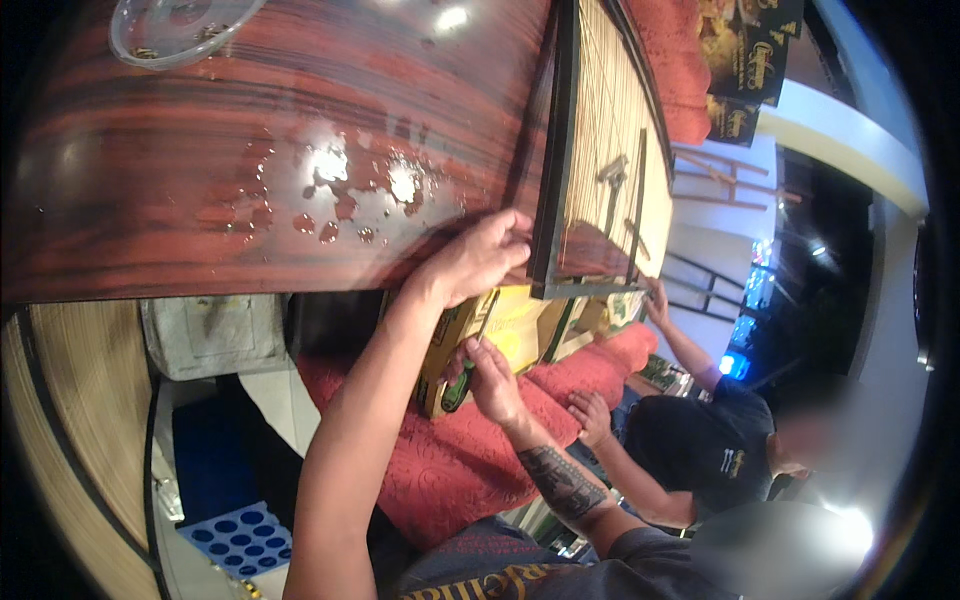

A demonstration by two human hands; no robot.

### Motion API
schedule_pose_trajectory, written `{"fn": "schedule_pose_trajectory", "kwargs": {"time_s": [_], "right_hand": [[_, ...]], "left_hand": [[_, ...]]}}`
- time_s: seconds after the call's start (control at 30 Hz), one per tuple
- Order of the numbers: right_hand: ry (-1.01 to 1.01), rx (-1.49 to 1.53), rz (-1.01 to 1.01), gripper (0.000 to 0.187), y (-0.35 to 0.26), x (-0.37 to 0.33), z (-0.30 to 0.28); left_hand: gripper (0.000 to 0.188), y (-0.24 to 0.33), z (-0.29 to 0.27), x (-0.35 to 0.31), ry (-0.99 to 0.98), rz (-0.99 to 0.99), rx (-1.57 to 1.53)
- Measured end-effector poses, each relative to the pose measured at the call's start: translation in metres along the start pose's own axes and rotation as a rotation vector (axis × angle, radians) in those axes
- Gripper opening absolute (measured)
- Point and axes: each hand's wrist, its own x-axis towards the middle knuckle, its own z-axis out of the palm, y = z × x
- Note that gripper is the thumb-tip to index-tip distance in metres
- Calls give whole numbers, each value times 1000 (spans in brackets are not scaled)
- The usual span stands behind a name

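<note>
My left hand [485,255] is at the near corner of a black-framed panel [600,170], its curled fingers against the frame's dark side. The panel has a pale, finely lined, shiny face with a few dark metal fittings. Below that corner my right hand [490,378] pinches what looks like a screwdriver [486,318]; its thin shaft points up toward the frame, and a green and black handle seems to show under the fingers. Beside the shaft is a yellow and green carton [515,325]. A co-worker's hand [656,303] touches the panel's other corner.
A glossy red-brown table [150,180] carries water drops and a clear plastic bowl [180,35]. Red patterned cloth [450,470] lies around the carton. A co-worker in a dark shirt [690,445] is at the right, the other hand [590,418] on the cloth. Wooden chairs [730,180] stand beyond.
</note>
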Motion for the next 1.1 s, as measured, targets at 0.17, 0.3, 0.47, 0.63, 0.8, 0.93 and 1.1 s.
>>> {"fn": "schedule_pose_trajectory", "kwargs": {"time_s": [0.17,0.3,0.47,0.63,0.8,0.93,1.1], "right_hand": [[3,-87,-31,35,16,9,5],[36,-99,-44,34,18,8,23],[160,-197,-124,33,27,9,37],[188,-15,-167,37,38,0,24],[111,-122,-320,35,12,-20,33],[61,150,-279,18,-54,-12,64],[73,-346,-511,18,-159,-32,80]], "left_hand": [[29,-1,1,0,38,47,121],[27,-15,-4,7,18,78,155],[29,-30,-3,18,49,158,220],[34,-8,-1,6,-6,99,188],[36,10,0,-5,3,-32,-65],[42,21,0,-9,19,-22,-128],[49,36,9,-10,47,-27,-304]]}}
